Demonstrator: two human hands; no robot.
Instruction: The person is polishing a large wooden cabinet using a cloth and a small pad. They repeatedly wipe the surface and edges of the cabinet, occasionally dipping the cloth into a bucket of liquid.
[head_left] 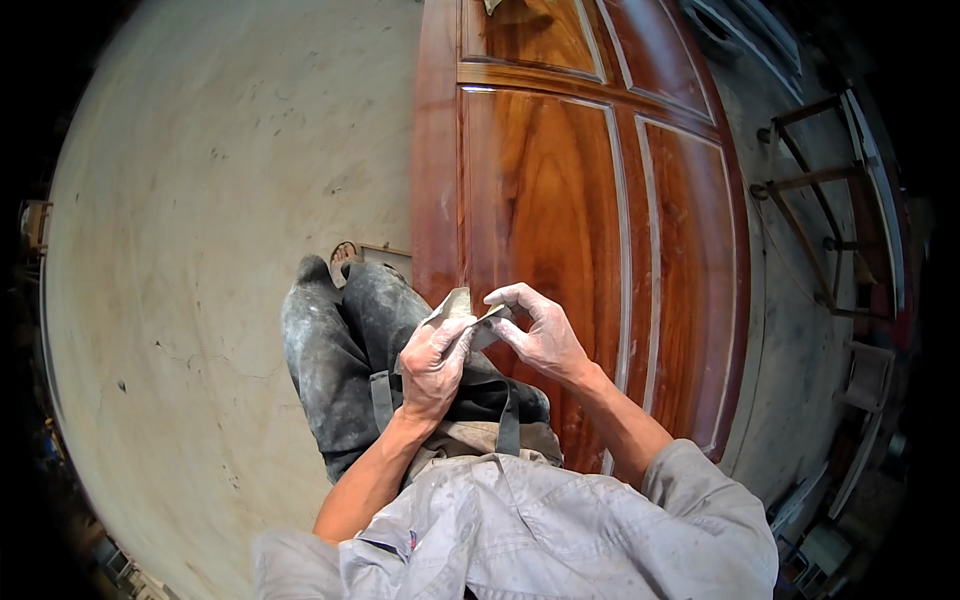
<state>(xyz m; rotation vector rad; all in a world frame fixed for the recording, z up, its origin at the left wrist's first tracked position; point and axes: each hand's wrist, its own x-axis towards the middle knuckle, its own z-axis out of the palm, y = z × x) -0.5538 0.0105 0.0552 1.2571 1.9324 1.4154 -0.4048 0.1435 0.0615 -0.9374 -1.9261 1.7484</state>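
Note:
Pale dust coats both of my hands, which are together over my lap beside a brown panelled wooden door [545,200] lying flat. My left hand [432,362] is closed on a small folded piece of sandpaper [457,303], pale and greyish, that stands up above its fingers. Thumb and forefinger of my right hand [540,335] pinch the sandpaper's right-hand edge. Part of the sheet is hidden behind the fingers. Whitish lines run along the mouldings around the door's panels.
Concrete floor [200,250] extends to the left. Off the door's right side stand a metal frame [825,180] and a chair-like grey item [868,377]. A small pale scrap [491,5] lies at the door's far end. My dusty knees [330,310] are against the door's left edge.

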